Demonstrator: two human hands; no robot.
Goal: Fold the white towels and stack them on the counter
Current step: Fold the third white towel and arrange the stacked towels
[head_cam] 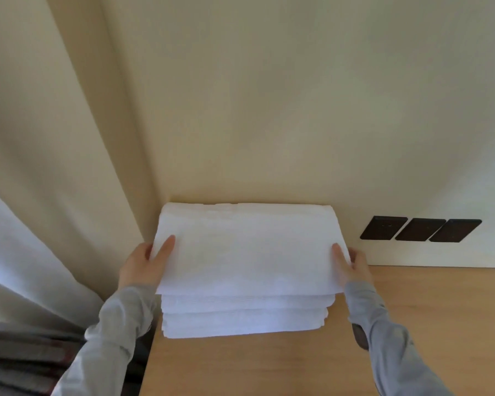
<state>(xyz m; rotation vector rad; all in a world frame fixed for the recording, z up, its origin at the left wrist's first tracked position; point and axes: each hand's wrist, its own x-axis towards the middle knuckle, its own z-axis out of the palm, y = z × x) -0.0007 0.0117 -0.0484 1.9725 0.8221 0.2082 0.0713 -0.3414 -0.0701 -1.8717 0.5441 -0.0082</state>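
A stack [243, 318] of folded white towels sits at 11 o'clock on the wooden tabletop [269, 367], pushed into the wall corner. The top towel [246, 250] lies across it. The left hand [143, 264] grasps that towel's edge at 9 o'clock and the right hand [352, 267] at 3 o'clock, fingers [166, 248] pinching the cloth. Three dark plates [420, 229] sit on the wall at 3 o'clock; a curtain [26, 224] hangs at 9 o'clock.

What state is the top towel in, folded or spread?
Folded: the top towel is a compact rectangle matching the folded towels stacked beneath it.
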